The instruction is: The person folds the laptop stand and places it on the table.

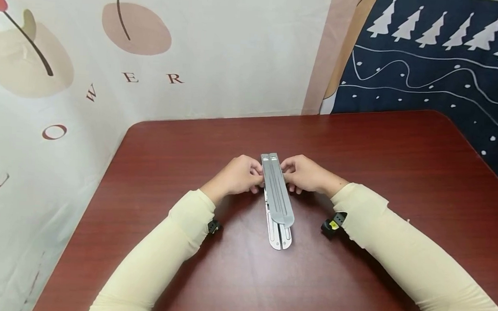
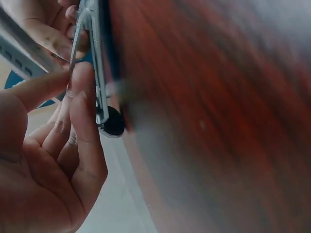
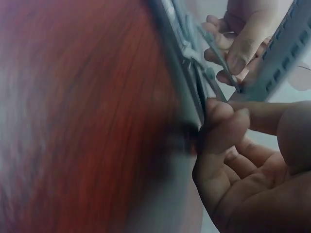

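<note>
A silver folding laptop stand (image 1: 278, 189) stands partly raised on the table, its slotted upper panel (image 3: 286, 51) tilted above the narrow base (image 1: 274, 233). On the stand's left side, my left hand (image 1: 240, 174) pinches a thin metal strut (image 2: 77, 46) between thumb and forefinger. From the opposite side my right hand (image 1: 308, 175) grips the stand's linkage beneath the panel, its fingers curled. A round black foot (image 2: 112, 122) shows under the base. In the head view the panel hides part of both hands' fingertips.
The reddish-brown wooden table (image 1: 191, 143) extends around the stand. Behind it hang a pale printed curtain (image 1: 237, 48) and a dark blue cloth with white trees (image 1: 428, 75). Black straps with small devices (image 1: 333, 224) sit at both wrists.
</note>
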`<control>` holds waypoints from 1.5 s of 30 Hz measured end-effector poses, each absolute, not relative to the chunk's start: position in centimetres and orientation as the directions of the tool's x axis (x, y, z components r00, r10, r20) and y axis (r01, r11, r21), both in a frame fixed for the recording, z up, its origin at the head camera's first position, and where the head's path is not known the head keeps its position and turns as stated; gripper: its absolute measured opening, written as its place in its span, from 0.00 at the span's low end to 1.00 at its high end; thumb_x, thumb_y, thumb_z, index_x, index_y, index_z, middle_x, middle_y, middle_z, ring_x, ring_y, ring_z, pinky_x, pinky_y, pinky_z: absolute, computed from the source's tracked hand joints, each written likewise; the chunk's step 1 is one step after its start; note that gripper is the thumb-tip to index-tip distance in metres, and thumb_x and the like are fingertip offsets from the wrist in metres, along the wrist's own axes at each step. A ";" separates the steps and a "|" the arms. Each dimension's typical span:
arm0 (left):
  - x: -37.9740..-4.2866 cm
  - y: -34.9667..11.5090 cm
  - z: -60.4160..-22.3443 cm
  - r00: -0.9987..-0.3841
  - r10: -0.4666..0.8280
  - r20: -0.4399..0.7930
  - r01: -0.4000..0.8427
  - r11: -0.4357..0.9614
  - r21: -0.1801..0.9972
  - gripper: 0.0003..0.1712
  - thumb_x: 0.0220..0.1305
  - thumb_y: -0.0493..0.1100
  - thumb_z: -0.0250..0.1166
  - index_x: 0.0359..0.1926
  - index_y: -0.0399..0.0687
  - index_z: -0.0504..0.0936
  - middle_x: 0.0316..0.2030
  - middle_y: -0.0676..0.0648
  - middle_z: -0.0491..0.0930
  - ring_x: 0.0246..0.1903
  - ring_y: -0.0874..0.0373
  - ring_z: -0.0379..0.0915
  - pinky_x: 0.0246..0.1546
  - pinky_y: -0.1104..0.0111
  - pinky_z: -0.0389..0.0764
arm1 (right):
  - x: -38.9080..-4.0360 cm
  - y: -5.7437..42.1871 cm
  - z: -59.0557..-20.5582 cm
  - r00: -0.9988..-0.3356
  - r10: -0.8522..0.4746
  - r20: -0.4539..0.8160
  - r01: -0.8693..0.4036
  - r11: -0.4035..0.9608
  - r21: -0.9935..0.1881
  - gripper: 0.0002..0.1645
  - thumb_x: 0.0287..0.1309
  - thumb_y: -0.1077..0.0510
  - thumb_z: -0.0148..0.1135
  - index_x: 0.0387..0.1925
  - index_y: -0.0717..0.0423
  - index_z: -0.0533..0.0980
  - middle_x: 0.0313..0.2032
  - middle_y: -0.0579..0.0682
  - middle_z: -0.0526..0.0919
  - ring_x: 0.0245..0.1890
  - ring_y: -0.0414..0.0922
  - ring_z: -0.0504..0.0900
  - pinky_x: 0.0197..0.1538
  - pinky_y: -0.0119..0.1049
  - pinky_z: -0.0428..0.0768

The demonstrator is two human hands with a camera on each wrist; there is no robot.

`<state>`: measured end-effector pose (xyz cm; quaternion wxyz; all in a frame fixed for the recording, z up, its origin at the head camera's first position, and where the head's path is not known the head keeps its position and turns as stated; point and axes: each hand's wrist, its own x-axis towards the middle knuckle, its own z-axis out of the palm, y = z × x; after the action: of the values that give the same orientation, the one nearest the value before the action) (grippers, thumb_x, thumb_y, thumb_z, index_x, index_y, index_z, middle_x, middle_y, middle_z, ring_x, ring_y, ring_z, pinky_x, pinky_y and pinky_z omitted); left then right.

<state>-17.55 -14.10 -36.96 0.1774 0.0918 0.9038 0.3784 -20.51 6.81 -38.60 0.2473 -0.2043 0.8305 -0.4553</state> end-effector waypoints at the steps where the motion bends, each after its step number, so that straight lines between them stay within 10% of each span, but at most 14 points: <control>1: -17.7 -14.1 -37.1 -0.918 0.305 -0.254 0.037 0.703 0.710 0.06 0.65 0.36 0.62 0.35 0.43 0.86 0.27 0.46 0.88 0.20 0.59 0.83 0.20 0.72 0.75 | -20.6 6.8 -38.7 -0.790 -0.565 -0.236 -0.107 0.507 -0.855 0.10 0.65 0.67 0.54 0.44 0.67 0.77 0.24 0.51 0.82 0.16 0.40 0.77 0.19 0.33 0.77; 45: -18.0 -13.1 -36.4 -0.920 0.283 -0.271 0.213 0.941 0.262 0.15 0.63 0.47 0.65 0.19 0.55 0.76 0.16 0.56 0.72 0.23 0.60 0.72 0.25 0.64 0.70 | -21.0 6.3 -37.3 -0.675 -0.660 -0.331 -0.410 0.708 -0.575 0.06 0.68 0.61 0.56 0.32 0.56 0.70 0.21 0.47 0.73 0.15 0.39 0.75 0.22 0.30 0.75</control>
<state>-17.95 -13.14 -36.41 0.1541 0.1276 0.9731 0.1142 -20.98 6.26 -37.28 0.2672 -0.3022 0.8846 -0.2340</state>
